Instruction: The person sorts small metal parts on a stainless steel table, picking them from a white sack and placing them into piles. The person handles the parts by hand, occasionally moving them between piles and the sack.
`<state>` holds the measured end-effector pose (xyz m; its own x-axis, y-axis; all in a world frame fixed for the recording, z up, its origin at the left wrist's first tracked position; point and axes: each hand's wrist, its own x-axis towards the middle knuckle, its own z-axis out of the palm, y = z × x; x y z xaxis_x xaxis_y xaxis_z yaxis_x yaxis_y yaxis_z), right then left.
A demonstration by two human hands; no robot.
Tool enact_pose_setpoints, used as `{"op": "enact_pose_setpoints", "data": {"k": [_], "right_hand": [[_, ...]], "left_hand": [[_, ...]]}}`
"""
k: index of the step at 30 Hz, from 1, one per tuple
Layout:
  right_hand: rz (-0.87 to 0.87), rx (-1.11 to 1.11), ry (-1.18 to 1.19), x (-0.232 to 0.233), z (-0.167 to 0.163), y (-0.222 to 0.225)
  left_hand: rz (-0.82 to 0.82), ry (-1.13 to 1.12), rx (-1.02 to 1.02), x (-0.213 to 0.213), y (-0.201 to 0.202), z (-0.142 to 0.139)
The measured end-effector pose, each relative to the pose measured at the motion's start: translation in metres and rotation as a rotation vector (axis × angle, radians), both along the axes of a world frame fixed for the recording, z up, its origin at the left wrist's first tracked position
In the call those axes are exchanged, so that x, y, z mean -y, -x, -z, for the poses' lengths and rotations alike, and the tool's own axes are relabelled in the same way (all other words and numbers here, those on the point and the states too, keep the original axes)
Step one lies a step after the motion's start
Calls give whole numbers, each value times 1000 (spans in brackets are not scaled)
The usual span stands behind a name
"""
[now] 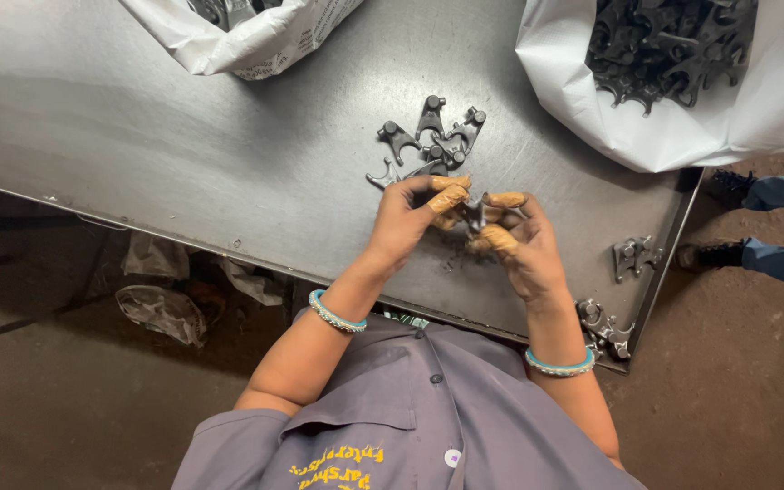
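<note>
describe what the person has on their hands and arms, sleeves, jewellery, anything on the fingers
Both forearms are bare below short grey shirt sleeves. Each wrist carries a turquoise bangle with a beaded edge, one on the left wrist and one on the right wrist. Tan, worn finger cots or tape wraps cover several fingertips of the left hand and the right hand. No gloves, no watch visible.

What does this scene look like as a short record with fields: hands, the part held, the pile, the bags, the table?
left hand: grips the dark metal part, fingertips taped
right hand: grips the same part from the other side
dark metal part: held between both hands above the table
loose pile: similar parts just beyond the hands
white bag: open, full of such parts
second bag: far edge
metal table: grey, scuffed
</note>
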<state>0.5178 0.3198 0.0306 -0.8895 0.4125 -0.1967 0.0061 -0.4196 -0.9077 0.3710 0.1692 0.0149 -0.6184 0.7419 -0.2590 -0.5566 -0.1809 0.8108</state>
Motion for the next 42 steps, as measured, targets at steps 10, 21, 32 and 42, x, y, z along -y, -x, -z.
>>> {"op": "enact_pose_setpoints", "data": {"k": [10,21,32,42], "right_hand": [[-30,110,315,-7,16,5],[193,-216,136,-80,-49,91],[20,305,-1237,-40,-24,86],[171,-26,380,-65,33,12]], "left_hand": [[15,57,-91,7,4,-5],[-107,715,-959,44,32,-66],[31,761,-991,32,19,-39],[53,654,-911,14,9,-35]]}}
